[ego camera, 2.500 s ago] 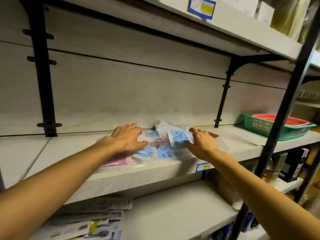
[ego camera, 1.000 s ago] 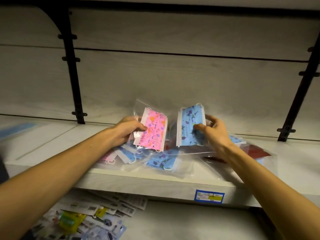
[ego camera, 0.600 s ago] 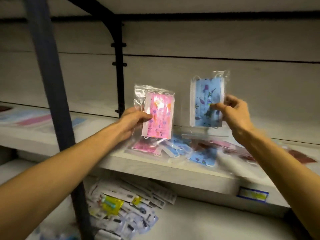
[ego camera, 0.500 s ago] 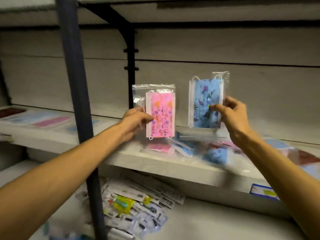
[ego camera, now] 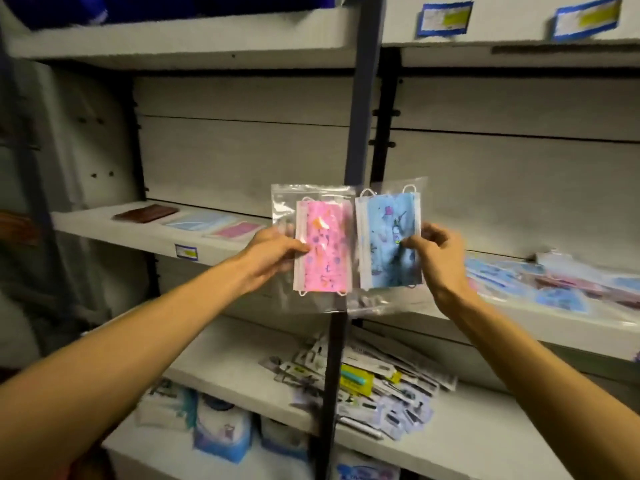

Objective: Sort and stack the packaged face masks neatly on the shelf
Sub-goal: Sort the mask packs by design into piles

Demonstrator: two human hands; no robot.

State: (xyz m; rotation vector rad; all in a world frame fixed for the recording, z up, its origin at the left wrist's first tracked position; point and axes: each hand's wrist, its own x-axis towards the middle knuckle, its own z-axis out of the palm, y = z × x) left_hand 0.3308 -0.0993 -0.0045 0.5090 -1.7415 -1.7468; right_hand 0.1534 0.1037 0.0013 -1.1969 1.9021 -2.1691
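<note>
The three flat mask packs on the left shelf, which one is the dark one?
The brown pack, farthest left of the three on the left shelf. Beside it to the right lie a light blue pack and then a pink pack.

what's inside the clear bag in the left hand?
The bag in the left hand shows a pink patterned face mask with white ear loops. Whether more masks sit behind it can't be seen.
</note>
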